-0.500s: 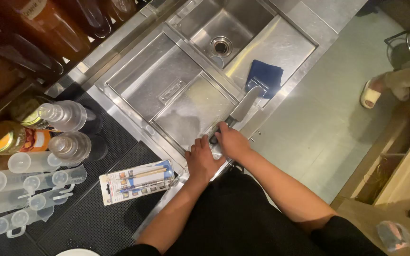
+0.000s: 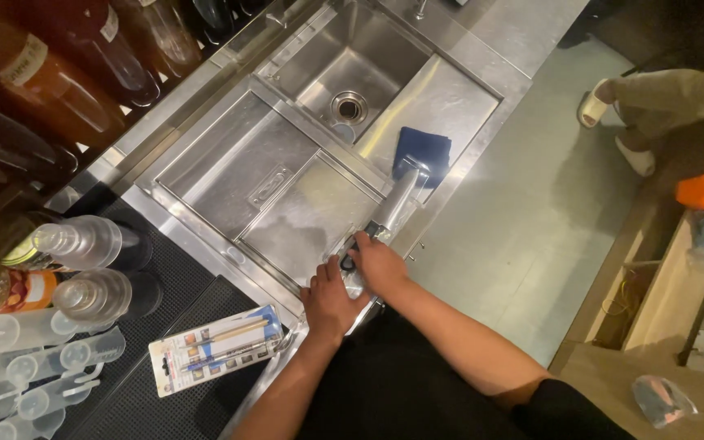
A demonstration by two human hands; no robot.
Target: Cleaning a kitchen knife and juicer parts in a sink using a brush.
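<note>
**Two hands on a kitchen knife at the edge of a steel sink unit**

A stainless-steel counter point(image 2: 482, 49) runs diagonally through the head view, with a deep sink basin point(image 2: 319, 61) and its round drain point(image 2: 349, 106) at the far end and flat steel lids point(image 2: 230, 163) covering the wells nearer the person. To the left, a black rubber mat point(image 2: 181, 269) carries clear squeeze bottles point(image 2: 83, 242) and a row of translucent measuring cups point(image 2: 18, 367), with dark glass bottles point(image 2: 124, 49) racked behind them. On the grey floor point(image 2: 531, 212) at upper right, another person's foot in a light slipper point(image 2: 592, 102) shows.

The person's right hand point(image 2: 376, 265) is closed around the dark handle of a large kitchen knife point(image 2: 397, 204), which lies on the front edge of the counter with its broad blade pointing away, the tip just reaching a folded dark-blue cloth point(image 2: 424, 151). The left hand point(image 2: 327, 300) rests just beside the right, fingers curled down onto the counter rim by the knife's handle; whether it grips anything cannot be told. A flat blister pack point(image 2: 215, 349) holding long thin tools lies on the mat left of the left hand, apart from it.
</note>
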